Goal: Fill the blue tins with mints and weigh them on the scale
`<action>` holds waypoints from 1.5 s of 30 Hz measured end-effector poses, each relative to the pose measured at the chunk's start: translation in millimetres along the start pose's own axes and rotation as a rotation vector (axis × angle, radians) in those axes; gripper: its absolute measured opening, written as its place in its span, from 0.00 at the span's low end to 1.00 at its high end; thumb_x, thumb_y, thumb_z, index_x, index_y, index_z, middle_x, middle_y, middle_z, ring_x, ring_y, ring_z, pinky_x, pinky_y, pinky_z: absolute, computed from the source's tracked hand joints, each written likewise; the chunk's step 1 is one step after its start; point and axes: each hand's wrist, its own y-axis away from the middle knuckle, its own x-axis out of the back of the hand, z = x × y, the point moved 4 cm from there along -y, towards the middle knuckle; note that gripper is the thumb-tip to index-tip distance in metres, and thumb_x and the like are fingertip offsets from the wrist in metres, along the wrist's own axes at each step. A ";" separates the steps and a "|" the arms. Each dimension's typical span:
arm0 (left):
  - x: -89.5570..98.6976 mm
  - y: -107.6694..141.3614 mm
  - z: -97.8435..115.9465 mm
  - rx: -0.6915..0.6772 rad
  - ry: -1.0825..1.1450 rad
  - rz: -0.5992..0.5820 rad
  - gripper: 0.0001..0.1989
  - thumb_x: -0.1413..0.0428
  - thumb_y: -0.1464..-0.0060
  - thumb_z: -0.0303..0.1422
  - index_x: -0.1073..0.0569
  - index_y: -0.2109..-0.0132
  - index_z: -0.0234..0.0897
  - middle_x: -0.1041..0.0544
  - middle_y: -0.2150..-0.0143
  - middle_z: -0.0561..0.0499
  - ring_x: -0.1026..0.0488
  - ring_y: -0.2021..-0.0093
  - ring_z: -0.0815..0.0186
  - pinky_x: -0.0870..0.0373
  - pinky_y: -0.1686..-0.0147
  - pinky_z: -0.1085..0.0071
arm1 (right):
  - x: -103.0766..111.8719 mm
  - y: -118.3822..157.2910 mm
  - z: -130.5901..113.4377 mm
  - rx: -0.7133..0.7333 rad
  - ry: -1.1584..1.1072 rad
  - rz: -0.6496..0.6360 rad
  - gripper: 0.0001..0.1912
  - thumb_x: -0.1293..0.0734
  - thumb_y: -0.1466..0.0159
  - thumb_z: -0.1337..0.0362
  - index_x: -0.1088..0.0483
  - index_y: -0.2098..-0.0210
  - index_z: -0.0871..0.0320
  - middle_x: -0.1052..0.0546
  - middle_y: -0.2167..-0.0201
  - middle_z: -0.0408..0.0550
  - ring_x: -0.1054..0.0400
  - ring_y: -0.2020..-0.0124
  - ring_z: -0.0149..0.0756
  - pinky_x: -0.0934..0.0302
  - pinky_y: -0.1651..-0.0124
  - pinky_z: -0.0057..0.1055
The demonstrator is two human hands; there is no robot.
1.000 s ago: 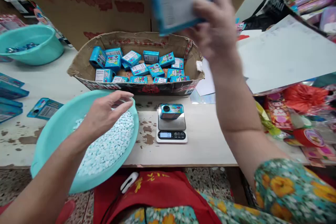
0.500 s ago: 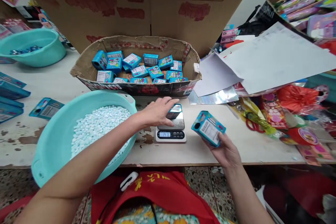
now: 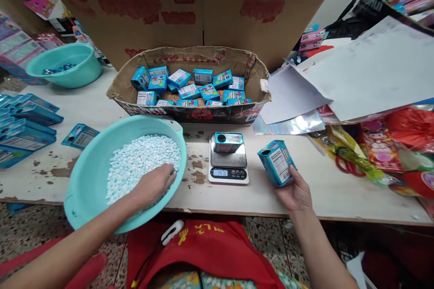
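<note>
My left hand (image 3: 155, 186) is down in a turquoise basin (image 3: 90, 162), its fingers curled into the small pale candies (image 3: 135, 156); the fingertips are partly hidden. In my right hand (image 3: 296, 193) is a blue printed candy box (image 3: 277, 162), tilted above the table, with a dark round hole in its top. Between the hands stands a small digital kitchen scale (image 3: 229, 174) whose display seems to read 147.8. Another blue box (image 3: 228, 142) rests on the scale's plate, with a round hole towards its left end. Neither hand touches the scale.
Behind the scale, a cut-down cardboard box (image 3: 190, 113) contains several small blue boxes. More blue boxes (image 3: 25, 135) stand at the left, with one lying box (image 3: 80, 136) beside the basin. A second turquoise basin (image 3: 68, 76) is farther back. Papers (image 3: 369, 72) and packaging crowd the right.
My left hand has left the box on the scale and moved left and down into the candies. My right hand still holds its box, now turned slightly more upright. The view has shifted a little.
</note>
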 end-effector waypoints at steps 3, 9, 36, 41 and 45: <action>-3.0 3.9 -3.2 0.074 0.057 -0.061 0.12 0.55 0.43 0.41 0.35 0.68 0.39 0.32 0.74 0.49 0.35 0.73 0.60 0.40 0.70 0.67 | -2.9 -0.2 2.3 -0.011 -0.030 -0.001 0.10 0.30 0.45 0.65 0.26 0.62 0.52 0.19 0.60 0.40 0.24 0.59 0.32 0.27 0.62 0.27; 34.0 5.8 -42.5 0.423 1.160 0.192 0.12 0.46 0.50 0.41 0.34 0.70 0.36 0.32 0.75 0.52 0.38 0.81 0.70 0.44 0.84 0.76 | 1.8 -5.4 -1.9 -0.021 -0.048 0.007 0.12 0.28 0.46 0.65 0.25 0.61 0.53 0.20 0.59 0.41 0.24 0.60 0.32 0.27 0.61 0.25; 57.1 -125.9 170.0 -0.020 1.544 0.612 0.20 0.42 0.49 0.45 0.37 0.78 0.36 0.36 0.83 0.57 0.31 0.81 0.72 0.37 0.81 0.77 | 0.3 -9.9 4.4 -0.026 0.000 -0.055 0.19 0.23 0.51 0.61 0.26 0.60 0.53 0.20 0.61 0.42 0.25 0.63 0.32 0.28 0.65 0.24; 57.9 -127.4 170.0 -0.023 1.584 0.596 0.22 0.41 0.51 0.47 0.37 0.78 0.36 0.36 0.83 0.58 0.31 0.81 0.72 0.36 0.80 0.77 | 1.3 -11.3 5.3 -0.019 -0.001 -0.068 0.19 0.23 0.50 0.61 0.26 0.59 0.53 0.20 0.61 0.41 0.25 0.64 0.32 0.28 0.64 0.24; 64.8 -125.1 162.1 0.030 1.704 0.511 0.23 0.38 0.54 0.48 0.39 0.77 0.36 0.37 0.83 0.58 0.33 0.81 0.73 0.39 0.82 0.78 | 1.1 -11.1 4.5 0.003 0.017 -0.070 0.20 0.23 0.51 0.60 0.26 0.60 0.53 0.20 0.61 0.40 0.25 0.63 0.32 0.28 0.63 0.24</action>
